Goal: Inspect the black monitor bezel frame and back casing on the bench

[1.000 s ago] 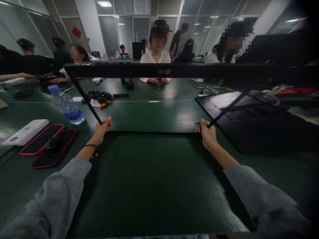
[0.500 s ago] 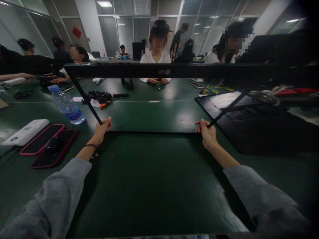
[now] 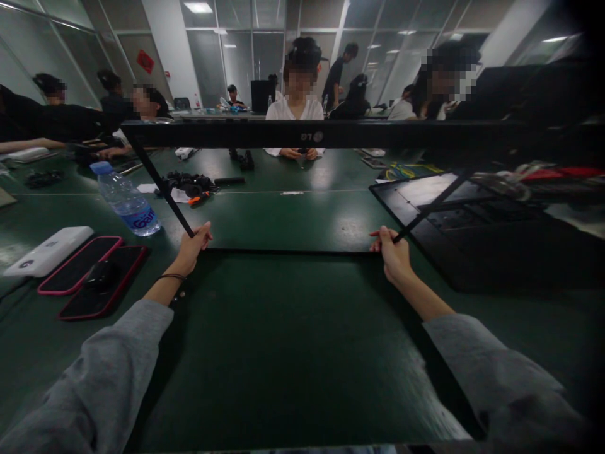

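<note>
Between my hands is a black monitor bezel (image 3: 222, 135), a hollow frame with an upside-down LG logo on its far, wider bar. It is tilted, the far bar raised above the green table (image 3: 293, 353) and the thin near bar low between my hands. My left hand (image 3: 193, 244) is closed on the near left corner. At the near right corner my right hand (image 3: 391, 251) grips the frame, fingers curled under it. Through the opening the table top shows. To the right lies a black monitor panel (image 3: 510, 252), partly behind the frame's right side.
On the left are a water bottle (image 3: 130, 202), a white power bank (image 3: 50, 251) and two red-edged phones (image 3: 78, 265), a black mouse-like object (image 3: 100, 275) on one. Dark cables or gear (image 3: 189, 184) lie beyond the frame. A person (image 3: 297, 107) sits opposite; others are around.
</note>
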`<state>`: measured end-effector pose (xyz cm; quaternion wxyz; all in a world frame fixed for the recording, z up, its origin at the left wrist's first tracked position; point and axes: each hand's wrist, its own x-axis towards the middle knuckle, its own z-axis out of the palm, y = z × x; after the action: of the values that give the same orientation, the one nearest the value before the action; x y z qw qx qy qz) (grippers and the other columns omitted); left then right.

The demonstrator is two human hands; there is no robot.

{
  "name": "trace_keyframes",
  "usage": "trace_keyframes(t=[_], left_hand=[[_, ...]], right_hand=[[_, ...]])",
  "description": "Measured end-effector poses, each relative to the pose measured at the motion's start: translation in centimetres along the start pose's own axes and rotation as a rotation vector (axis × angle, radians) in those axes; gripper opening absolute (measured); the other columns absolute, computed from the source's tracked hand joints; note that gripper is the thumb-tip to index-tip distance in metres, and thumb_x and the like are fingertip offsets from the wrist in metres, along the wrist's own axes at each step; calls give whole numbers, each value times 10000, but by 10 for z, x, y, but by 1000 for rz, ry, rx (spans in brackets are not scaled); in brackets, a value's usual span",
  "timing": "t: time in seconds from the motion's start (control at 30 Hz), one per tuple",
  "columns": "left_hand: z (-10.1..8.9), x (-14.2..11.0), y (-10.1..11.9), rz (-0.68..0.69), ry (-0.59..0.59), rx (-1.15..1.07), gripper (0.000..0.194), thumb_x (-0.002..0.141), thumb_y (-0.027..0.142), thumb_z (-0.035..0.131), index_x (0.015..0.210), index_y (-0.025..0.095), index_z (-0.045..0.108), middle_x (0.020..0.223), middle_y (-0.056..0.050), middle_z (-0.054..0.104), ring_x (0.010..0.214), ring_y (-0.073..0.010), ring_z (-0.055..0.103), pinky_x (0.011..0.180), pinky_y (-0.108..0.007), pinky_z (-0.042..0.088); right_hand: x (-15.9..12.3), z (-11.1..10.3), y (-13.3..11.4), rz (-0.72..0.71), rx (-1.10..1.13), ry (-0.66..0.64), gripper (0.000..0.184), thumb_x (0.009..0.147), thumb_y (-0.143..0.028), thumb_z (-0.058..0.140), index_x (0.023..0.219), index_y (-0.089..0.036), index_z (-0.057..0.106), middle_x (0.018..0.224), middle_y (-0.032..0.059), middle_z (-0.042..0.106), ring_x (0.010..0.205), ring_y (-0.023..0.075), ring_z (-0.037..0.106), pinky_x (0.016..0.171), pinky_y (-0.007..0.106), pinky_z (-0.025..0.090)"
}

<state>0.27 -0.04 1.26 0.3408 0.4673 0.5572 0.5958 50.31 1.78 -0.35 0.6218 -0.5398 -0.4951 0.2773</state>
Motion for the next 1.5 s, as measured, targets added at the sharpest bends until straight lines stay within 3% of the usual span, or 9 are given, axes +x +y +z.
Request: trace_keyframes(t=[0.93,1.5], left_hand=[[-1,0,-1,16,-13,53,374,816,459,654,583,182,561,445,49,379,410,-68,358,452,-226,291],[-1,-1,0,3,-8,38,369,811,440,666,574,177,564,439,50,370,411,-67,361,447,-224,283]], right_hand=[[-6,3,-13,4,-44,-7,530,835,-781,539,753,-260,587,514,-19,397,488,173,477,525,355,435],[-2,2,-7,11,-11,1,516,836,-756,574,751,-249,613,508,-24,408,483,154,480,507,334,438]])
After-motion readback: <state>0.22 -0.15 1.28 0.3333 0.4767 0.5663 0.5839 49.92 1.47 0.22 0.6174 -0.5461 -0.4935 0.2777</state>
